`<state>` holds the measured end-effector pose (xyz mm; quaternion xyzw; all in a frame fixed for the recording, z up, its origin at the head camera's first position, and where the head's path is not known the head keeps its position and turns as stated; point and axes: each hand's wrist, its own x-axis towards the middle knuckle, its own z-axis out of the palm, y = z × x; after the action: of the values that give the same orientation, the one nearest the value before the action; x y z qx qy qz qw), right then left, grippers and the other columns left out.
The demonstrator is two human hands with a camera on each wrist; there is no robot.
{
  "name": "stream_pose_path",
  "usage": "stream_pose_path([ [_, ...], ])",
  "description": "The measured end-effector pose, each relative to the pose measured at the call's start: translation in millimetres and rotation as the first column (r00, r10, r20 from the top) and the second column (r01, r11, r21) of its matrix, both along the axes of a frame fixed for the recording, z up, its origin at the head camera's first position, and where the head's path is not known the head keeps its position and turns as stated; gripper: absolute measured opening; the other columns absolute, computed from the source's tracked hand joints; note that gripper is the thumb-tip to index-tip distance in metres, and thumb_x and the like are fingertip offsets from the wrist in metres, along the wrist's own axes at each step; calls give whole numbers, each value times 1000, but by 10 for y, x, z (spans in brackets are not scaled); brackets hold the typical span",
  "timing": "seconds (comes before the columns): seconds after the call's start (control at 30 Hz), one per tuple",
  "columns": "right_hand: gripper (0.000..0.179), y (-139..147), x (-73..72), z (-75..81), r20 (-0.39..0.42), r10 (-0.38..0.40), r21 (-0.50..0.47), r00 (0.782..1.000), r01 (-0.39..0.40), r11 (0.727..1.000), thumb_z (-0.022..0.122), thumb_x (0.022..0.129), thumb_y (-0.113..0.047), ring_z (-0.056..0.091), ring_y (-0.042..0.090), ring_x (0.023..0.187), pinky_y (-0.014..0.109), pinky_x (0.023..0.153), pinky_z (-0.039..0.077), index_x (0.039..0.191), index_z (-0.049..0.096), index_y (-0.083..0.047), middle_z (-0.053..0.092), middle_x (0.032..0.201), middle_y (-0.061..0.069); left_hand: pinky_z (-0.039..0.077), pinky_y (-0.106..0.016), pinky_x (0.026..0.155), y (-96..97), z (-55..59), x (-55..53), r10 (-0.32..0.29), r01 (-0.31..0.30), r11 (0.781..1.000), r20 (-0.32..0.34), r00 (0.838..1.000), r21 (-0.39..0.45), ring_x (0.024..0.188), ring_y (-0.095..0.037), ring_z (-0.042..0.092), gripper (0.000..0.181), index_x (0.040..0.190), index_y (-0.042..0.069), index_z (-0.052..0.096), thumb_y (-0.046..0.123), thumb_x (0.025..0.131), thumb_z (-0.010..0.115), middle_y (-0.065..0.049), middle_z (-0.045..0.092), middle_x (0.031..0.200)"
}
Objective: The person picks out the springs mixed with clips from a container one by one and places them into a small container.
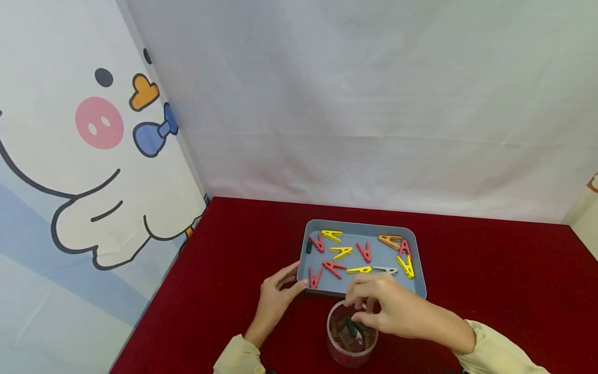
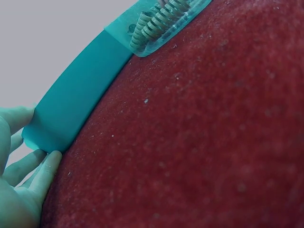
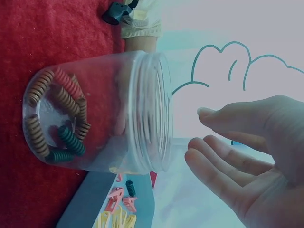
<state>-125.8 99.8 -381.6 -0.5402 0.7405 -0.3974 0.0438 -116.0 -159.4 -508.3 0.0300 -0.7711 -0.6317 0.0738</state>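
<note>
A clear round plastic jar (image 1: 351,358) stands in front of the tray, with several coil springs (image 3: 71,140) in brown, green and red at its bottom. Over the jar's mouth hovers my right hand (image 1: 388,306), fingers loosely bent and thumb apart from them; nothing shows between them in the right wrist view. My left hand (image 1: 275,298) touches the near left corner of a grey-blue tray (image 1: 374,293), thumb against the front wall and fingers along the left side. Several plastic clips (image 1: 333,268) in red, yellow, orange and grey lie spread in the tray.
One dark green spring (image 1: 309,246) lies near the tray's left wall. A dark red cloth (image 1: 233,249) covers the table. White fabric (image 1: 364,104) hangs behind it, and a cartoon-printed curtain (image 1: 56,156) hangs along the left side.
</note>
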Motion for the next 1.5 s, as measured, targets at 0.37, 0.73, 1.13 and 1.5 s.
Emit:
stream_pose_path([
  [0.37,22,-50,-125,29,-31,-35,-30,999,34,999,74,78,3,60,7,73,16,58,49,90,68,-14,62,92,-3,49,-25,79,1,-10,2,-6,6,1000,-7,1000,18,109,-24,57,52,130,16,60,27,82,76,-6,60,126],
  [0.73,20,-108,-227,18,-45,-72,-30,996,71,997,74,78,1,61,12,75,19,59,50,93,69,-12,64,93,0,48,-23,78,48,269,100,-44,44,998,3,999,38,112,-35,54,50,132,5,56,14,85,72,-18,57,128],
  [1.13,20,-188,-403,-52,-9,-136,-10,991,136,991,76,78,-2,60,8,74,23,59,51,94,69,-11,64,93,0,47,-24,80,60,324,113,-22,21,999,29,999,31,112,-33,54,50,131,6,57,15,85,73,-17,58,126],
  [1.5,19,-280,-532,-58,23,-153,9,988,153,988,74,79,-3,60,6,73,23,60,52,97,69,-10,62,89,-1,47,-24,80,51,334,115,-30,29,999,28,999,22,112,-33,55,50,132,6,57,15,85,72,-17,57,127],
])
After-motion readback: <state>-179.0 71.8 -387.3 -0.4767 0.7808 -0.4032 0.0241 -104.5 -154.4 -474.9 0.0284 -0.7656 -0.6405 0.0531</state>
